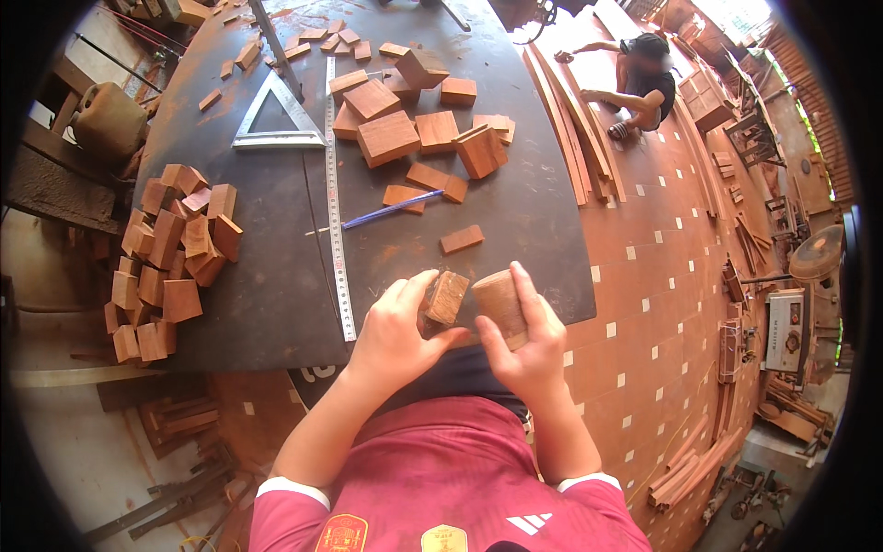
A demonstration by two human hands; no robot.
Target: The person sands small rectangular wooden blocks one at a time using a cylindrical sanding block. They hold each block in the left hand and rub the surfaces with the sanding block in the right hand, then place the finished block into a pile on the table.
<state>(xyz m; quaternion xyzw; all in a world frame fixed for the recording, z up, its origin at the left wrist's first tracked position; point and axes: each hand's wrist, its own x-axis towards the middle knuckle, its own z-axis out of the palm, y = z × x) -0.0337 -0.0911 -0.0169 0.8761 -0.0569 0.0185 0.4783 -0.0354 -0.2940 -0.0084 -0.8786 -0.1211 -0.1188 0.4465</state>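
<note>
Near the table's front edge, my left hand (397, 320) is closed round a small brown wooden block (447, 297), held by its sides. My right hand (533, 336) grips a larger wooden block (500, 304) with a rounded side, thumb and fingers on opposite faces. The two pieces are close together but look apart. Just beyond them lies a flat reddish block (462, 239). A blue pen (391, 209) rests slantwise farther off, touching a small block (405, 198). Left of it, a white measuring tape or rule (334, 202) runs away from me along the dark tabletop (267, 304).
A metal triangle square (278, 115) lies beyond. Loose wooden blocks (387, 138) are scattered at the table's far middle, and a pile of blocks (170, 253) sits at its left edge. Right, another person (642, 83) crouches by long boards (575, 129) on the tiled floor.
</note>
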